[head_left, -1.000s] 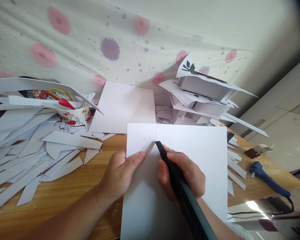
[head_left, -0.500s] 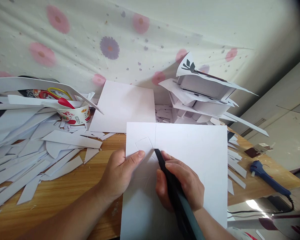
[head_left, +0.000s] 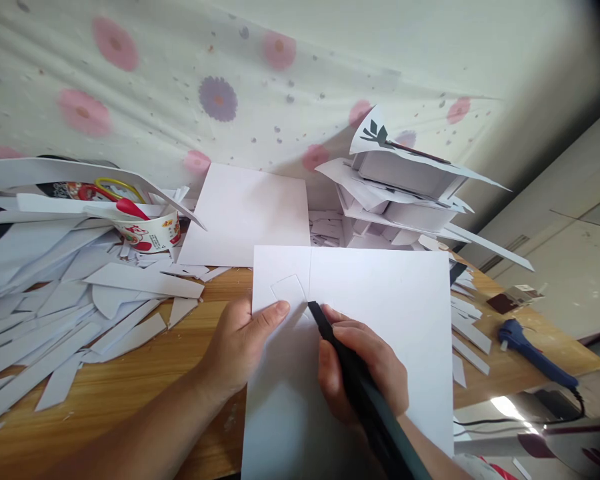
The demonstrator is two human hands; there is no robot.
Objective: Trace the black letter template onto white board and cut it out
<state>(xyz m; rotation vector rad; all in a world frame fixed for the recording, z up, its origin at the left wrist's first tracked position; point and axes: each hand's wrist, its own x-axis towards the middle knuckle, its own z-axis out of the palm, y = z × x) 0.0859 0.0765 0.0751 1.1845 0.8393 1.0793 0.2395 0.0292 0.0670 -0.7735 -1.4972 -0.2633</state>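
A large white board (head_left: 385, 313) is held tilted up in front of me. Its left edge is gripped by my left hand (head_left: 245, 340), thumb lying on the face and the fingers hidden behind. My right hand (head_left: 367, 367) is wrapped round a black craft knife (head_left: 347, 363) with a thick handle, its slim tip touching the board right of the left thumb. From the board's top edge a thin straight line runs down to that tip. A small four-sided outline (head_left: 288, 288) shows left of the line; the blade itself is too small to make out.
White offcuts (head_left: 125, 293) heap on the wooden table (head_left: 180, 373) at left, around a paper cup (head_left: 153, 232) with a red spoon. Another white board (head_left: 250, 217) stands behind. A layered white model (head_left: 405, 183) is at back right. A blue glue gun (head_left: 535, 353) lies at right.
The knife tip has slid slightly down the board, and the line above it reaches a little lower. My left hand keeps its hold.
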